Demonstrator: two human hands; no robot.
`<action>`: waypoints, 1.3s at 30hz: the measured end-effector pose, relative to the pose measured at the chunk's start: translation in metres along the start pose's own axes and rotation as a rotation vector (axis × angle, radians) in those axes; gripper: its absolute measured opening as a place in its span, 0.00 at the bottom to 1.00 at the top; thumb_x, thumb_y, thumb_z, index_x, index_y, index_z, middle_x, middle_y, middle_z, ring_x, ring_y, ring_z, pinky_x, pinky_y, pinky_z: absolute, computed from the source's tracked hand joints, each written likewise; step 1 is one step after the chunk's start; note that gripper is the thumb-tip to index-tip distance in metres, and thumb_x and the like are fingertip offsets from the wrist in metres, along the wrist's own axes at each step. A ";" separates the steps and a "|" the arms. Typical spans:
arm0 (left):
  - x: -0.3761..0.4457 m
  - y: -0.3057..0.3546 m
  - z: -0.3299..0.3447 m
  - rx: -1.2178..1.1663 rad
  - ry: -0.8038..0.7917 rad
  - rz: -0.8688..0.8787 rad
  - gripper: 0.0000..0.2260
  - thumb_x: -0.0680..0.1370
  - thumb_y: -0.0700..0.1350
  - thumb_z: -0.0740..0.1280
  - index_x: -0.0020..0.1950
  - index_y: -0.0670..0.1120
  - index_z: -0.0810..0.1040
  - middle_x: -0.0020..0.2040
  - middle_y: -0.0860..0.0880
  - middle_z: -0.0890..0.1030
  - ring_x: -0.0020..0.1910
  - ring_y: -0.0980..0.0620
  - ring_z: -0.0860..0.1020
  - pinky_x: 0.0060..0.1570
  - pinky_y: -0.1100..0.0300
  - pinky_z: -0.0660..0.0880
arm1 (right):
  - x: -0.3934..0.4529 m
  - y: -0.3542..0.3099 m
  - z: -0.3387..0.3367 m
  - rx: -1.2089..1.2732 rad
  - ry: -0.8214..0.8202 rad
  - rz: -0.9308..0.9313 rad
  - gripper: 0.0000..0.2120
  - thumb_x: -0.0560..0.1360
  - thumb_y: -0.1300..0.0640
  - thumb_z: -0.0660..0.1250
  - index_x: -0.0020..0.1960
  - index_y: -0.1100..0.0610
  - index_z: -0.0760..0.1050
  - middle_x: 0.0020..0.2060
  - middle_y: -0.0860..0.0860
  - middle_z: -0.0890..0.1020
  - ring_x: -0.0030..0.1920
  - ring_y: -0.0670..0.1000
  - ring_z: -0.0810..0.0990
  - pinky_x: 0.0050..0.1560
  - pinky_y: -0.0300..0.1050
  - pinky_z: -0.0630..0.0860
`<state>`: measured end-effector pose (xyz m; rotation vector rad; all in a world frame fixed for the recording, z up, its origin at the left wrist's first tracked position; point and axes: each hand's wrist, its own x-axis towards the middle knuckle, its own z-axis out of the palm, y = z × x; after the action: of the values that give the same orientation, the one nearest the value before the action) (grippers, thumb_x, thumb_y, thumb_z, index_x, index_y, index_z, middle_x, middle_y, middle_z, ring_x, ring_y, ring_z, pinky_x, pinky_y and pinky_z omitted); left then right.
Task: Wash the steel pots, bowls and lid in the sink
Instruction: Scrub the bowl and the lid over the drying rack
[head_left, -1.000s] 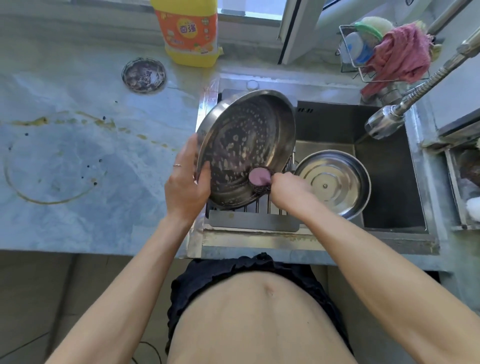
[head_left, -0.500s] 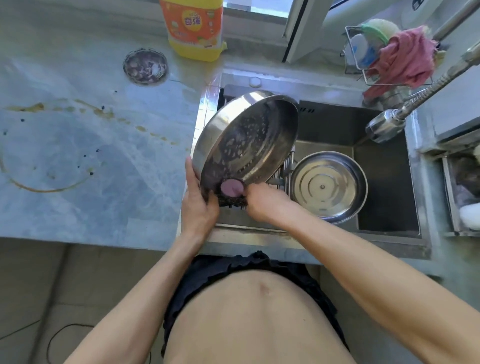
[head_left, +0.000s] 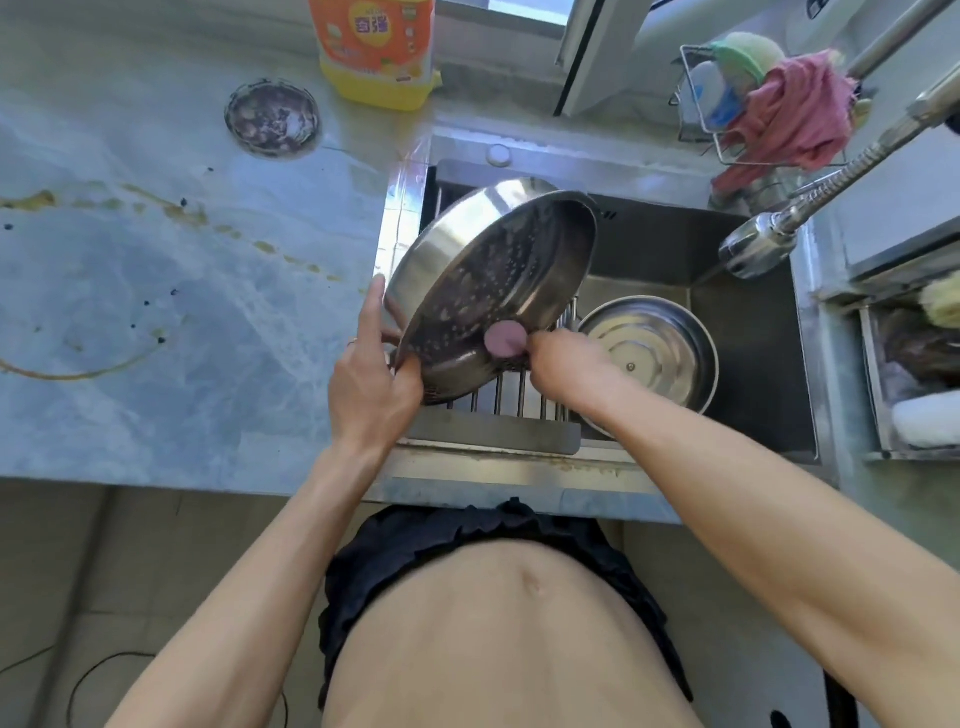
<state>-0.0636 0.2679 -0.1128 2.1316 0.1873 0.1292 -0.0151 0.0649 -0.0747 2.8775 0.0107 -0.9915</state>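
Head view: the right hand (head_left: 563, 366) has its fingers curled round a small pink scrubber (head_left: 503, 339) and presses it against the inside of the steel pan (head_left: 493, 283), low down near the rim. The left hand (head_left: 371, 382) grips the pan's near edge, thumb on the inside and fingers up along the outside wall, and holds it tilted over the sink (head_left: 753, 332), with the open side facing right. The pan's floor is full of little holes and has white soap spots on it.

A second ago the pan faced more toward the person, and the scrubber sat lower on its floor. Half a second ago it had slid down to the bottom edge. Now the pan is tipped further on its side and the scrubber has moved a little along the rim. So I think the rubbing goes round the inside bit by bit, and this pan is not done yet.

Just beside the right hand, a steel lid (head_left: 649, 353) lies in the sink, waiting. Under the pan is a metal rack (head_left: 511, 395). The tap (head_left: 753, 249) hangs over the sink with no water showing. A yellow soap bottle (head_left: 376, 49) stands on the counter (head_left: 156, 286).
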 end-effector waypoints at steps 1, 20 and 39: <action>0.002 0.001 -0.002 0.001 0.016 0.046 0.32 0.81 0.50 0.67 0.82 0.49 0.58 0.47 0.54 0.79 0.43 0.48 0.79 0.41 0.53 0.74 | 0.003 0.003 -0.002 -0.023 0.032 0.034 0.18 0.79 0.63 0.56 0.67 0.58 0.73 0.59 0.57 0.79 0.57 0.60 0.80 0.48 0.50 0.73; -0.002 -0.016 0.008 -0.095 -0.072 -0.021 0.35 0.82 0.42 0.66 0.84 0.50 0.49 0.63 0.46 0.79 0.53 0.41 0.81 0.46 0.50 0.76 | -0.009 -0.032 0.008 0.068 -0.073 -0.130 0.18 0.77 0.63 0.57 0.66 0.59 0.72 0.56 0.58 0.79 0.51 0.59 0.79 0.45 0.50 0.75; -0.003 -0.013 0.005 -0.039 -0.092 -0.033 0.36 0.80 0.53 0.66 0.81 0.56 0.48 0.62 0.43 0.80 0.52 0.38 0.81 0.43 0.49 0.74 | -0.016 -0.056 0.010 0.139 -0.137 -0.138 0.16 0.77 0.64 0.59 0.64 0.61 0.73 0.50 0.57 0.78 0.46 0.57 0.78 0.42 0.48 0.75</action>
<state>-0.0667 0.2699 -0.1260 2.0897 0.1648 0.0148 -0.0358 0.1197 -0.0779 2.9592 0.1375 -1.2604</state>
